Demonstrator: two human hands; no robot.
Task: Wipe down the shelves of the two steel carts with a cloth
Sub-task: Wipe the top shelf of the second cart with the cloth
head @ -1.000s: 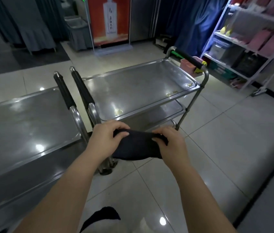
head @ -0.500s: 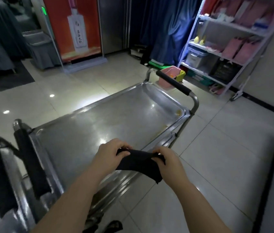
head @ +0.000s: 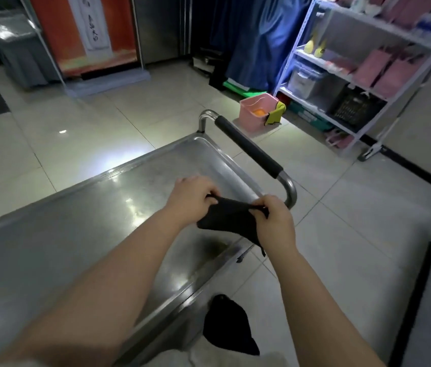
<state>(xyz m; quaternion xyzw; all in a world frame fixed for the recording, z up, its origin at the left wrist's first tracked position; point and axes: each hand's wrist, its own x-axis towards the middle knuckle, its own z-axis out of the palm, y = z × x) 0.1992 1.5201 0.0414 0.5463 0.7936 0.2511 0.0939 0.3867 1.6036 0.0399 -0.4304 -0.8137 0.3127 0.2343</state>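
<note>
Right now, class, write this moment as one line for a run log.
left hand: grips cloth | right hand: grips cloth | cloth: stretched between hands over cart top shelf | wiping: not yet begun

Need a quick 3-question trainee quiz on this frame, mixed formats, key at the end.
1. True or false: the black cloth lies released on the cart's top shelf.
2. Which hand grips the cloth? A: left hand only. B: right hand only. C: both.
3. Fill in: the pink bin stands on the ___.
Key: 1 false, both hands hold it up. 2 C. 3 floor.
</note>
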